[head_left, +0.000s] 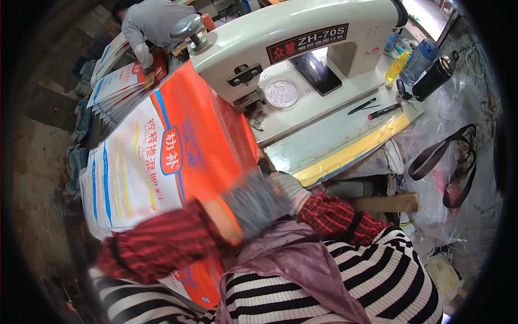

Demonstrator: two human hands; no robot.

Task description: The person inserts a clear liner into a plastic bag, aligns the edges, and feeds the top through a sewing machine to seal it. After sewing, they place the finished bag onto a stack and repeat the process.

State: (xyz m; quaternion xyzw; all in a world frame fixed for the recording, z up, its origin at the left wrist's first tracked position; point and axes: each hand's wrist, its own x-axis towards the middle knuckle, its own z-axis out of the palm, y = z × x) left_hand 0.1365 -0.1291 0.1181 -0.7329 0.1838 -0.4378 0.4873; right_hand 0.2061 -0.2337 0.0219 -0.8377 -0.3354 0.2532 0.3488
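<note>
A large orange and white woven sack (216, 135) with blue stripes slopes across my left side, its right edge against the sewing machine (232, 48). My left hand (254, 202), in a grey knit glove with an orange cuff, reaches across the sack's near right part; motion smears its fingers. Just to its right is my right hand (291, 190), in a pale glove, by the sack's edge and the near corner of the machine table. The left hand partly covers it, and its fingers are hidden. Red and black checked sleeves cover both forearms.
A phone (317, 73) lies on the machine bed; pens (384, 112) lie near a yellow strip (356, 151). Bottles (423, 60) stand at the far right. A dark strap (443, 162) hangs over clear plastic. Far left, a co-worker (156, 24) is beside stacked sacks (116, 89).
</note>
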